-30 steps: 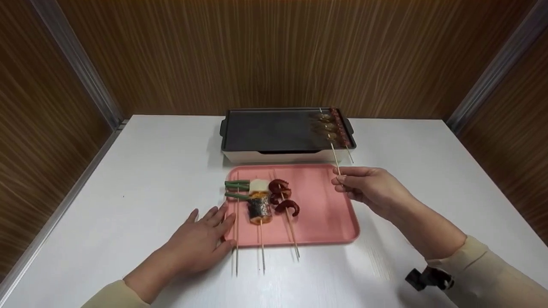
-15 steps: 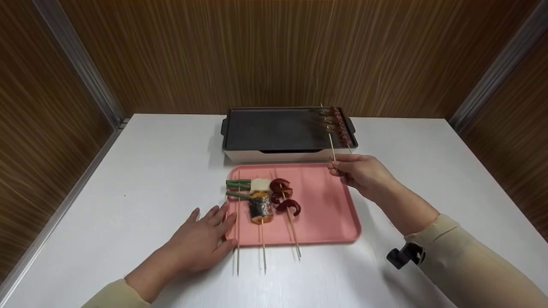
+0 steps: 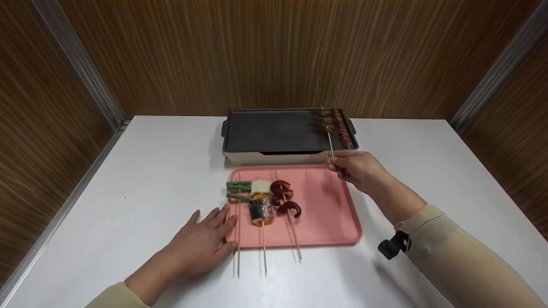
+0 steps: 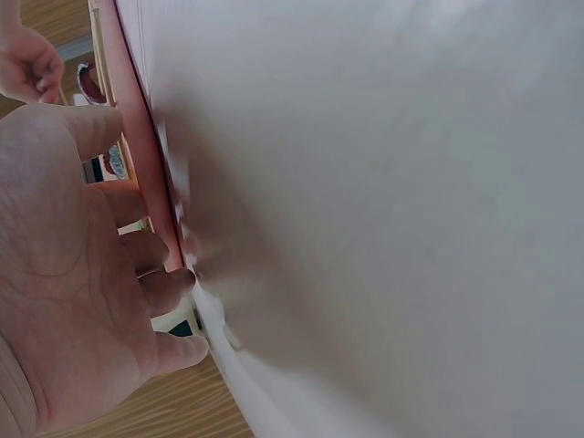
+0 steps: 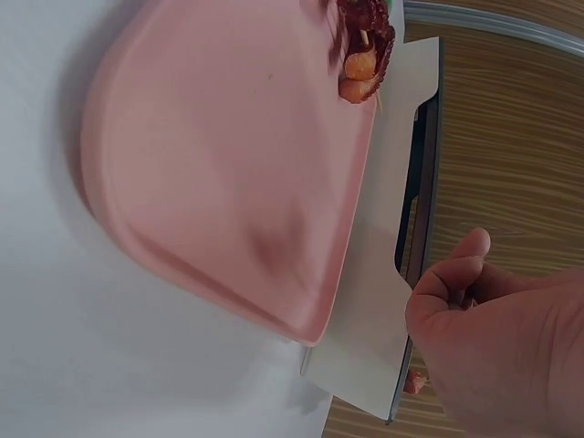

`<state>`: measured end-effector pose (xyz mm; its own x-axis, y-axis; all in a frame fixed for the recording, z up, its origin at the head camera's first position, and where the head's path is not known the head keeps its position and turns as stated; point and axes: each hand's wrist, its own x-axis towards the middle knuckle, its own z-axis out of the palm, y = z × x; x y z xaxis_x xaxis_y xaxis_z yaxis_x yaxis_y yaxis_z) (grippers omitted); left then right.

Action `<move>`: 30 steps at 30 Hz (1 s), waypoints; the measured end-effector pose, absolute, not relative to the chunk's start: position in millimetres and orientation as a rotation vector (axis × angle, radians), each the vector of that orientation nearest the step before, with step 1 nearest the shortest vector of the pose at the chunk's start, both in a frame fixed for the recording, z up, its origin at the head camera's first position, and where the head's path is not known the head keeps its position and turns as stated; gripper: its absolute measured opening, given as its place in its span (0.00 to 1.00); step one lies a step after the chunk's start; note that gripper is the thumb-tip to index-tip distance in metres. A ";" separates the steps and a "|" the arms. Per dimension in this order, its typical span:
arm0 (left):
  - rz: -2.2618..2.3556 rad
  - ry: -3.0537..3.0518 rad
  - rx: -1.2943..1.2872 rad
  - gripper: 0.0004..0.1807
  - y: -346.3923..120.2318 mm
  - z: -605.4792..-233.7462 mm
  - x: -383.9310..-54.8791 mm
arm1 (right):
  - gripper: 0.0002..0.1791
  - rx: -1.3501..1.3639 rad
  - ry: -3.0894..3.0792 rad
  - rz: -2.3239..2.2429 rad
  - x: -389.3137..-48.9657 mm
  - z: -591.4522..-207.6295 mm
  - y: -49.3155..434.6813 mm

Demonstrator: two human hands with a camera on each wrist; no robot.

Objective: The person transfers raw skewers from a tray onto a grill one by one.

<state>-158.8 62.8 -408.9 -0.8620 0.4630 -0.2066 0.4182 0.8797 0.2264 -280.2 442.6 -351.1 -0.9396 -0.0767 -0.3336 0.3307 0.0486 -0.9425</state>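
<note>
My right hand [image 3: 361,171] pinches the bare stick end of a skewer [image 3: 330,141] threaded with dark brownish pieces. Those pieces are over the right part of the black grill plate [image 3: 274,128]; whether they touch it I cannot tell. Just right of them a skewer of small red pieces [image 3: 341,128] lies on the plate. My left hand [image 3: 199,239], fingers spread and straight, rests at the left edge of the pink tray [image 3: 325,226]. In the right wrist view, thumb and fingertips of the right hand [image 5: 502,328] meet near the grill's front edge; the skewer is hidden there.
On the tray's left half lie a skewer with green stalks [image 3: 238,185], one with a white piece and a dark-skinned piece [image 3: 261,208], and a red octopus-tentacle skewer [image 3: 281,188]. Their sticks overhang the front rim. Wood-patterned walls [image 3: 274,55] enclose the white table [image 3: 162,171].
My right hand has moved forward and slightly left, carrying the skewer farther back over the grill plate. The left hand has stayed at the tray's edge.
</note>
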 end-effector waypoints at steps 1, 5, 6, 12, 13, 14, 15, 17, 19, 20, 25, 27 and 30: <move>0.250 2.793 0.658 0.38 63.0 -409.0 -158.7 | 0.21 0.264 2.037 -1.962 -281.0 -351.4 442.3; 0.271 2.786 0.669 0.38 61.6 -408.7 -158.1 | 0.22 0.302 2.042 -1.944 -283.7 -352.9 441.3; 0.276 2.787 0.676 0.38 61.1 -408.6 -157.9 | 0.23 0.310 2.042 -1.944 -284.4 -353.4 440.9; 0.286 2.785 0.682 0.38 61.2 -409.8 -157.2 | 0.23 0.310 2.040 -1.967 -288.5 -355.2 438.0; 0.286 2.784 0.678 0.38 61.7 -410.1 -157.4 | 0.23 0.308 2.045 -1.967 -289.2 -355.6 437.9; 0.285 2.783 0.675 0.38 62.2 -410.3 -157.7 | 0.22 0.307 2.055 -1.961 -289.6 -356.0 437.9; 0.281 2.783 0.674 0.38 62.8 -410.5 -158.0 | 0.22 0.307 2.058 -1.961 -289.7 -356.3 438.0; 0.272 2.785 0.675 0.38 63.2 -411.4 -158.6 | 0.22 0.310 2.077 -1.949 -289.9 -357.0 437.7; 0.267 2.788 0.676 0.38 63.5 -411.6 -159.2 | 0.21 0.309 2.092 -1.943 -289.9 -357.4 437.3; 0.263 2.789 0.674 0.38 63.6 -411.7 -159.4 | 0.21 0.309 2.099 -1.941 -289.8 -357.5 437.1; 0.262 2.789 0.677 0.38 63.4 -411.3 -159.1 | 0.21 0.301 2.113 -1.942 -290.0 -359.3 436.1; 0.268 2.788 0.678 0.38 62.9 -411.1 -158.4 | 0.21 0.301 2.114 -1.941 -290.0 -360.6 435.6; 0.276 2.788 0.682 0.38 62.0 -410.8 -157.3 | 0.19 0.300 2.112 -1.942 -289.5 -362.6 434.4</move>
